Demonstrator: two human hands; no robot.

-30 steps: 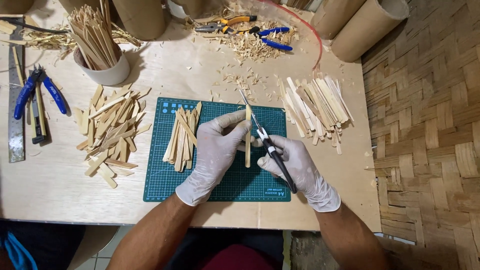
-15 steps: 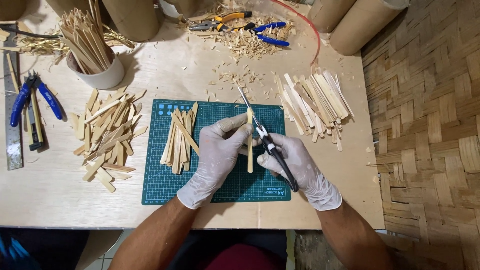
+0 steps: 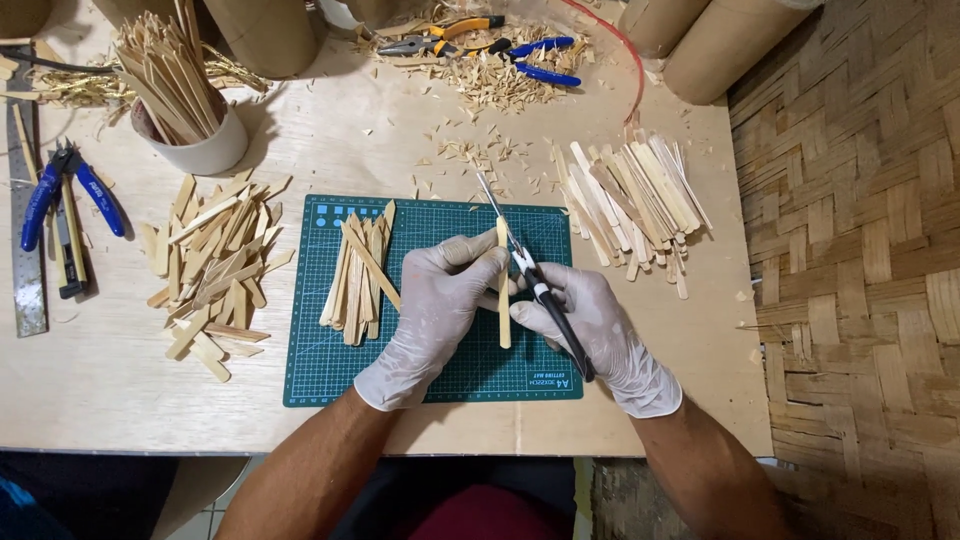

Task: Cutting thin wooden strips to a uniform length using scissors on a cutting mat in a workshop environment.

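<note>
Bamboo strip (image 3: 503, 290) pinched by left hand (image 3: 432, 310); knife (image 3: 530, 275) in right hand (image 3: 600, 335).

- gloved left hand (image 3: 432, 318) pins a bamboo stick (image 3: 503, 290) upright on the green cutting mat (image 3: 330, 370).
- gloved right hand (image 3: 596, 330) holds a craft knife (image 3: 530, 275) against the stick.

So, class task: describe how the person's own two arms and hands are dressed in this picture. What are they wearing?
Both hands wear thin, whitish disposable gloves: the left hand and the right hand. Each glove is slightly wrinkled and ends in a cuff just past the wrist. Above the cuffs the forearms are bare, with no sleeves, watch or jewellery in view.
</note>
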